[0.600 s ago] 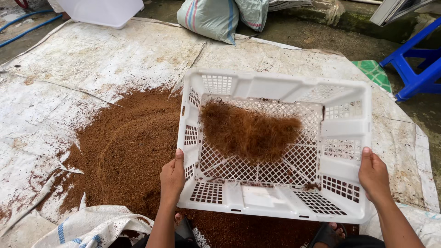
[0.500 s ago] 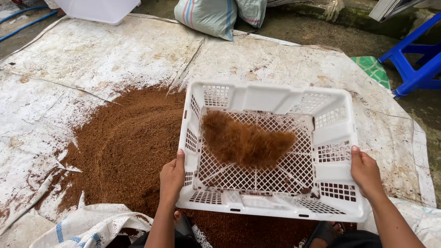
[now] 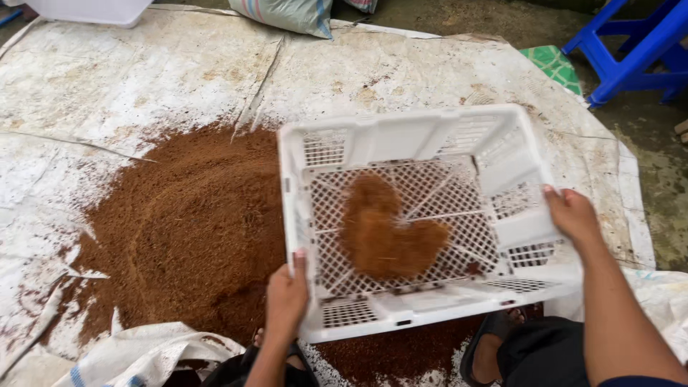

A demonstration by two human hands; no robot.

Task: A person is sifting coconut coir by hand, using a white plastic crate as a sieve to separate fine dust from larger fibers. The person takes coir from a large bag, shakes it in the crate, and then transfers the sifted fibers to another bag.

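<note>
I hold a white plastic crate [image 3: 401,136] with a perforated bottom over a heap of brown coir powder [image 3: 179,229]. My left hand [image 3: 285,297] grips the crate's near left corner. On the right side wall my right hand [image 3: 573,213] clasps the rim. A clump of brown fibre [image 3: 383,236] lies on the crate's mesh floor, blurred by motion. The crate is tilted, its right side turned away from me.
White woven sheeting [image 3: 143,79] covers the ground under the heap. A striped sack [image 3: 287,14] and a white tub [image 3: 86,11] sit at the far edge. A blue plastic stool [image 3: 631,50] stands at the upper right. A crumpled white sack [image 3: 143,355] lies near my knees.
The crate has swung to the right and tilted. The fibre clump slid from the crate's far left toward its middle and spread out. Both hands keep their grip.
</note>
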